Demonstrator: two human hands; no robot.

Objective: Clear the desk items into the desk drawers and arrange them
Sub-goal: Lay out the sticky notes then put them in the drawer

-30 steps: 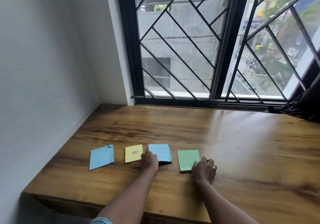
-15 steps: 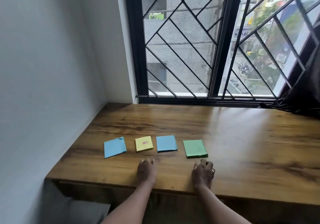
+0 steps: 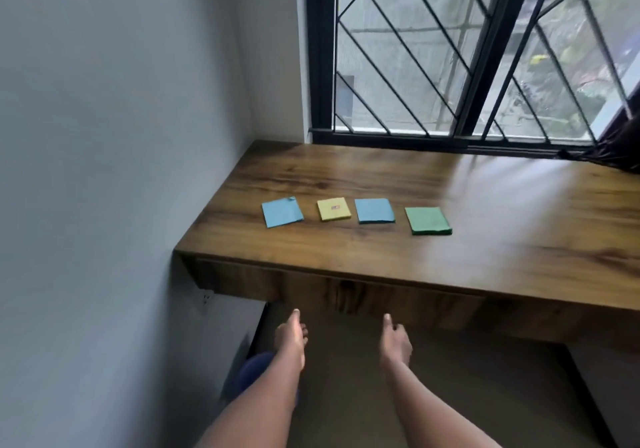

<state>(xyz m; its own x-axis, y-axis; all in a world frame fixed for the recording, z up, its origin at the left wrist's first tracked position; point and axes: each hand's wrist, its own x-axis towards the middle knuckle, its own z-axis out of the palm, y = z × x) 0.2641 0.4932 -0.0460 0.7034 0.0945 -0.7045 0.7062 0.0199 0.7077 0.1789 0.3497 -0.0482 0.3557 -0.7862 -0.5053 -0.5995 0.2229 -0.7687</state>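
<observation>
Grey walls and a barred window [image 3: 467, 49] enclose a wooden bench [image 3: 502, 226] that fills the corner. On the bench four paper pads lie in one row, all flat and apart from each other, none touching. From the middle of the row, the light blue pad [image 3: 282, 211] is at 9 o'clock, slightly turned, with a small curl at its far corner. Just beside it is the yellow pad [image 3: 334, 209], which has a small mark on top. Next is the second blue pad [image 3: 374, 210], and at 3 o'clock lies the green pad [image 3: 428, 220], which looks thicker than the others.

Below the front edge of the bench runs a wooden drawer front [image 3: 377, 298], and it appears closed. Both hands are low, at 6 o'clock from the pads and well apart from them. The left hand [image 3: 291, 338] and the right hand [image 3: 394, 342] each point their fingers toward the drawer front, near its lower edge; I cannot tell if they touch it. Each grip is loose and holds nothing, with the fingers partly curled. At 7 o'clock, behind the left forearm, a dark blue rounded thing [image 3: 252, 369] shows, too blurred to name.
</observation>
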